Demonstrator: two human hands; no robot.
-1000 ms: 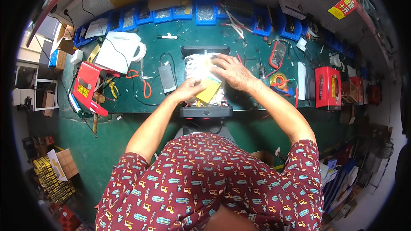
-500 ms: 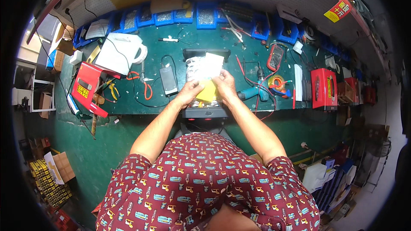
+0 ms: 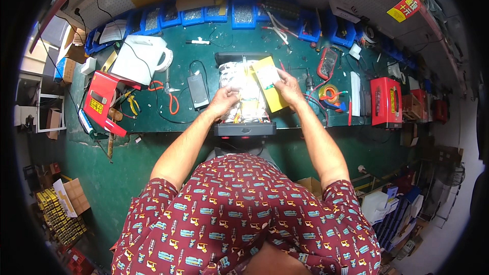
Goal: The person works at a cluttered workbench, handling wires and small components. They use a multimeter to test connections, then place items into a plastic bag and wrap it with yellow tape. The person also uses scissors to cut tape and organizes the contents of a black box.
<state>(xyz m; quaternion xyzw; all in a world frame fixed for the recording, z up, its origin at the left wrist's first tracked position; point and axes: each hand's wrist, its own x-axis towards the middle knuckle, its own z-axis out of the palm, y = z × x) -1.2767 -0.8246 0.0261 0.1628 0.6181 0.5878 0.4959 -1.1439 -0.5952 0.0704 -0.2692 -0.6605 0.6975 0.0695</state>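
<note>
My right hand [image 3: 289, 90] grips a yellow sheet [image 3: 275, 101] by its right edge, tilted at the right side of an opened device. Glare washes out part of the sheet's upper face. The device has a black near end panel [image 3: 244, 129], a black far end panel [image 3: 243, 56], and silvery wrapped contents [image 3: 229, 75] between them. Some coloured wires show near its front. My left hand [image 3: 224, 101] is over the left side of the silvery contents, its fingers pointing inward and slightly apart. Bright light partly hides the fingertips.
Left of the device lie a black power adapter [image 3: 197, 90], red-handled cutters [image 3: 173, 103] and a red metal cover [image 3: 102, 99]. To the right are a drill [image 3: 310, 84], a red multimeter [image 3: 327, 62], tape rolls [image 3: 330, 93] and a red box [image 3: 385, 103]. Blue bins [image 3: 244, 16] line the back.
My right hand has moved right, turning the yellow sheet aside and uncovering the silvery contents. My left hand has let go of the sheet and is now over the contents' left side.
</note>
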